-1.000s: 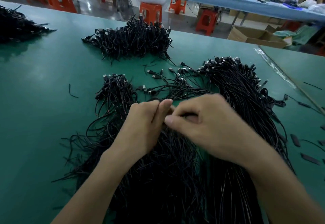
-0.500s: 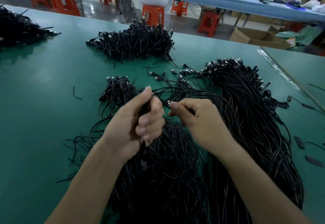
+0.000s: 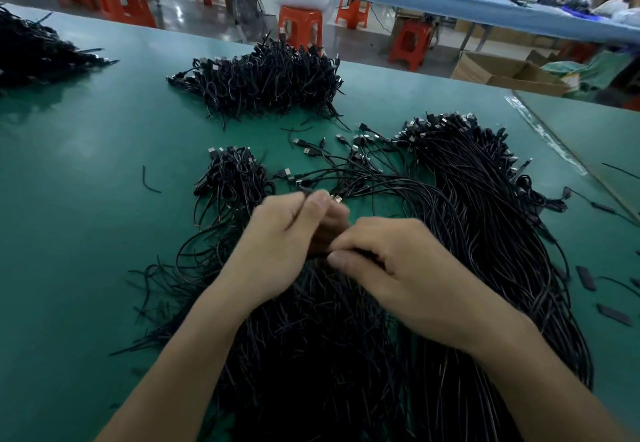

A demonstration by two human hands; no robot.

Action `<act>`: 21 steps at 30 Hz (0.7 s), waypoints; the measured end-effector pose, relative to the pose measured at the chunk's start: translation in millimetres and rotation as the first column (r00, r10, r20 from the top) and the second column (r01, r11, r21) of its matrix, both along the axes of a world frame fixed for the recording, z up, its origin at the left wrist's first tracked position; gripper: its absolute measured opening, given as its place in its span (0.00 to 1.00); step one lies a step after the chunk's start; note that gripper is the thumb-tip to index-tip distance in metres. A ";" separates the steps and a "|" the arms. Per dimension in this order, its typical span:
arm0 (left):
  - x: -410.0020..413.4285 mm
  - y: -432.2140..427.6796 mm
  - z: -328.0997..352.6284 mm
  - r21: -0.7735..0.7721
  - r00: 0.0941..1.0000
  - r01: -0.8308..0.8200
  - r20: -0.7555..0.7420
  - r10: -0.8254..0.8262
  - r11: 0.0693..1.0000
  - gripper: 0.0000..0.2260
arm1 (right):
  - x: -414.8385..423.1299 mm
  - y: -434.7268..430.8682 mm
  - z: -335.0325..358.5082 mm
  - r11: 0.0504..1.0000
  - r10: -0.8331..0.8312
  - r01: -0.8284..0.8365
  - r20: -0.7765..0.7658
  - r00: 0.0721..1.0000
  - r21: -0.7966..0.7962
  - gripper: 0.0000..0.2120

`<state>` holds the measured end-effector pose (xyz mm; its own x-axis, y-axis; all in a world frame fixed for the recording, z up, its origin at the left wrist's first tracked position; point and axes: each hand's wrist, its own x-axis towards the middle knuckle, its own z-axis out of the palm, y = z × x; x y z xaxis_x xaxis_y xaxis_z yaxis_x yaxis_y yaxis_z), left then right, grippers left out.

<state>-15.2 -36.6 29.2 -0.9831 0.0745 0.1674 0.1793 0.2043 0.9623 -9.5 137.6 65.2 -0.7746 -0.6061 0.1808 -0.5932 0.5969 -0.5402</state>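
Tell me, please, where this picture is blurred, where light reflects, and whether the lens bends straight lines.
Head view: motion blur smears the left hand, the right hand and the cable they pinch; head view: a soft sheen lies on the green table at left; head view: the table's far edge bows, as wide lenses do.

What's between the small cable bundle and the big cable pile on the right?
Loose black cables with plugs, spread on the green table, in the head view.

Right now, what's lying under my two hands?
Loose black cables spread over the green table beneath the left hand and right hand. Both pinch cable; how much is hidden by curled fingers.
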 end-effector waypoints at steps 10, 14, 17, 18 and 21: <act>10.0 -6.1 12.7 0.183 0.858 0.364 0.314 -0.405 0.913 0.28 | -12.1 8.9 2.3 0.949 0.017 0.032 0.152 0.988 -0.314 0.05; 9.3 -13.2 10.7 0.322 0.776 0.459 0.309 -0.550 0.828 0.26 | -10.4 9.6 8.1 0.930 0.131 -0.025 0.268 0.954 -0.367 0.06; 8.4 -9.2 9.1 0.403 0.772 0.428 0.302 -0.559 0.809 0.26 | -11.0 7.7 9.8 0.952 0.112 -0.034 0.241 0.964 -0.304 0.04; 7.7 -6.4 8.4 0.404 0.796 0.386 0.309 -0.521 0.829 0.26 | -11.8 7.3 9.6 0.963 0.089 -0.028 0.216 0.972 -0.269 0.05; 5.7 0.0 4.9 0.271 0.890 0.255 0.310 -0.334 0.928 0.24 | -12.9 5.3 6.8 0.985 0.018 0.012 0.166 0.986 -0.174 0.08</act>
<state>-9.5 -36.5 34.2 -0.9193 0.3708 -0.1319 -0.1523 -0.0263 0.9880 -22.5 142.8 72.0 -0.8009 -0.5792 0.1521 -0.4879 0.4838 -0.7266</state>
